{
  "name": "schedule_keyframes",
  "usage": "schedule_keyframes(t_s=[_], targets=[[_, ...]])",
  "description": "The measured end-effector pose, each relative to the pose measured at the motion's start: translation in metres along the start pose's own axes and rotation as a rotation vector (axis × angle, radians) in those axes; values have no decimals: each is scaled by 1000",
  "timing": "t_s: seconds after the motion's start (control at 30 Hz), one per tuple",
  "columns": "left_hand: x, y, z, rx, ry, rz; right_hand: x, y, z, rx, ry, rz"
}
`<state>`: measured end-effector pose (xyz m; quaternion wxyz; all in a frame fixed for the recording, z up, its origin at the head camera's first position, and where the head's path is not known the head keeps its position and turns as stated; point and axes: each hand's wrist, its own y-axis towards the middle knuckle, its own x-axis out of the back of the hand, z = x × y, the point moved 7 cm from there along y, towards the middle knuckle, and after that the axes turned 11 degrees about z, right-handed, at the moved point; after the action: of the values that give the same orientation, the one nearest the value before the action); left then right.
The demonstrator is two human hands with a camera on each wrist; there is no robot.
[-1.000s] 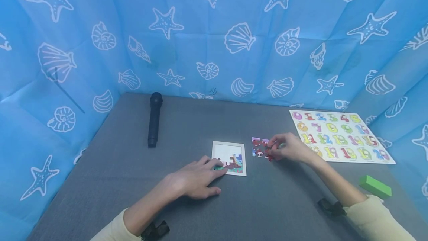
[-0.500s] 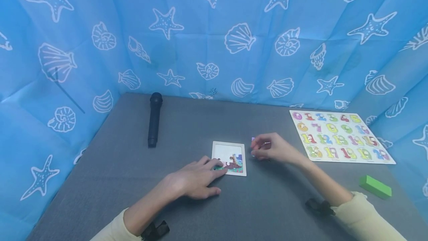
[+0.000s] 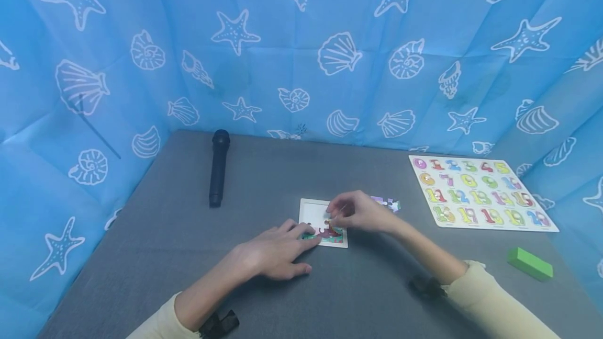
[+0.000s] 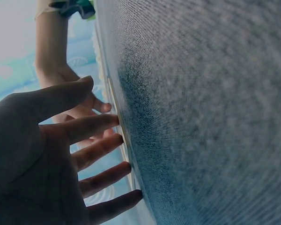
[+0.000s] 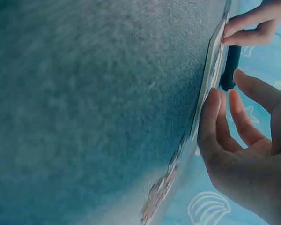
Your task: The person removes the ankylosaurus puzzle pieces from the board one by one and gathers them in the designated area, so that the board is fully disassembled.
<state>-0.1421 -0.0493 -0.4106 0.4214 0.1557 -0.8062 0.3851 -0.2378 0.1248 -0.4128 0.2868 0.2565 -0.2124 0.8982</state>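
My left hand point(image 3: 278, 252) lies with spread fingers on the lower left of a small square puzzle tray point(image 3: 311, 203), its fingertips on the near edge and the fitted pieces. Pieces along the tray's lower part show a brown animal picture; the bare white base shows above them. Over the tray's right side, my right hand point(image 3: 360, 212) is bent with thumb and fingertips drawn together, pinching a small puzzle piece that the fingers mostly hide. In the right wrist view its fingertips point(image 5: 212, 96) are right at the tray's edge. Loose purple puzzle pieces point(image 3: 387, 203) lie just right of that hand.
A black microphone point(image 3: 218, 169) lies at the back left of the grey table. At the right are a number puzzle board point(image 3: 485, 192) and a green block point(image 3: 530, 264). A blue curtain point(image 3: 292, 67) with shell prints hangs behind.
My right hand has moved left from the loose pieces to over the tray's right side, uncovering pieces it hid before. My left hand has stayed in place.
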Motion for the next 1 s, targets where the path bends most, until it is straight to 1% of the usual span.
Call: schedule_keyframes(t_s=[0.17,0.43,0.83,1.0], targets=[[0,0,0,1,-4,0,-4,6,-2,-34,-49,4],[0,-1,0,-4,-9,6,-3,7,-6,-88,-117,-12],[1,0,-1,-4,0,-2,-2,7,-5,-110,-126,-10],[1,0,-1,-4,0,-1,-2,7,-4,-140,-121,-10]])
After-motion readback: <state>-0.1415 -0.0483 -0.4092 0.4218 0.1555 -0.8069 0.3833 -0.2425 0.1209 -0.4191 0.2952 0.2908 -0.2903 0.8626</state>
